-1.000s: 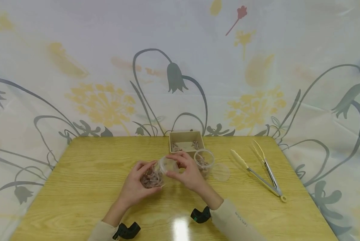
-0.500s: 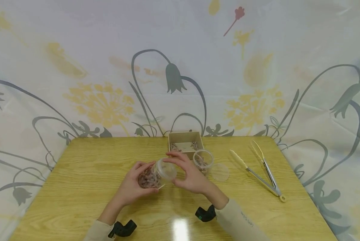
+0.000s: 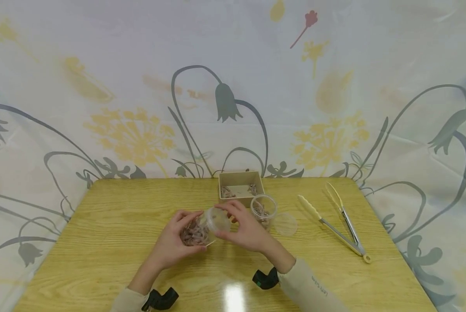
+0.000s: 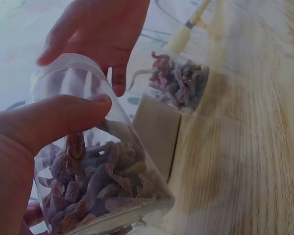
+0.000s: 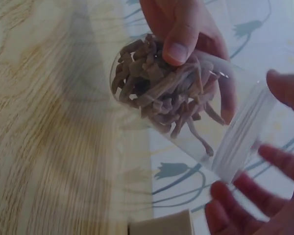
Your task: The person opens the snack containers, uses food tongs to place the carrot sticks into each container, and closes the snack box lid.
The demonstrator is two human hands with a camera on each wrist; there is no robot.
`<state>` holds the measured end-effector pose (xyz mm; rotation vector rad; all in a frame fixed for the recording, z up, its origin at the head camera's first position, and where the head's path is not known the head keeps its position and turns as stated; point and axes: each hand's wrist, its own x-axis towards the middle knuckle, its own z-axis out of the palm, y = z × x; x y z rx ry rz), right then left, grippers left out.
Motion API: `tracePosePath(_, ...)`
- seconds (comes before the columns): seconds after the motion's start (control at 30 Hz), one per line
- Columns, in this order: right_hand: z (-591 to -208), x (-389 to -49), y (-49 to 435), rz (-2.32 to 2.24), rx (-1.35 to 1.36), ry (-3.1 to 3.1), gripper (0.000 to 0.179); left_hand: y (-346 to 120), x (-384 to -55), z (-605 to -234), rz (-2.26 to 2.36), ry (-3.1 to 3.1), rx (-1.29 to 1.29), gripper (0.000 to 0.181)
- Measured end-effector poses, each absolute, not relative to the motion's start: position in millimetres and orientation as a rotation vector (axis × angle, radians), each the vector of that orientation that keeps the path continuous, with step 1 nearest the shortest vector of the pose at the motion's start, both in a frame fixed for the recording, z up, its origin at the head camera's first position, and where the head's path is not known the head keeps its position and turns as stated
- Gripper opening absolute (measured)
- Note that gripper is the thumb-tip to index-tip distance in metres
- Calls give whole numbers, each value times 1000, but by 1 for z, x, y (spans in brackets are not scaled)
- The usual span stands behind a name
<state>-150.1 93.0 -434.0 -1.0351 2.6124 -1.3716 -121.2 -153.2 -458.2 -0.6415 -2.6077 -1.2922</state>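
Note:
My left hand (image 3: 173,242) grips a clear plastic jar (image 4: 137,161) around its side. Tilted towards the right, the jar is partly filled with greyish-purple dried strips (image 5: 157,88). A translucent lid with a ridged rim (image 3: 219,220) covers its mouth. Around that lid, my right hand (image 3: 248,229) has its thumb on one side and fingertips on the other. Behind the right hand stands a second jar (image 3: 263,207), uncovered and holding similar strips. A loose clear round lid (image 3: 286,224) lies flat beside it.
An open beige box (image 3: 241,200) with a few strips inside stands at the back, touching or nearly touching the second jar. Spread metal tongs with cream tips (image 3: 336,229) lie on the wooden table (image 3: 120,216) at the right. A patterned cloth (image 3: 139,65) hangs behind.
My right hand's thumb and fingers loosened and drew back from the lid half a second ago, and now close around it again. The left hand keeps its grip on the jar.

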Motion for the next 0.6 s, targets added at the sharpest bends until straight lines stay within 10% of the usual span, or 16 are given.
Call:
tracePosePath(0.23, -431, -147, 92, -1246, -806, 2702, 69, -149, -121, -460, -1155, -2640, -624, 84)
tracePosePath(0.6, -433, -153, 104, -1361, -1276, 2469, 70, -154, -122, -461, -1279, -2663, -617, 86)
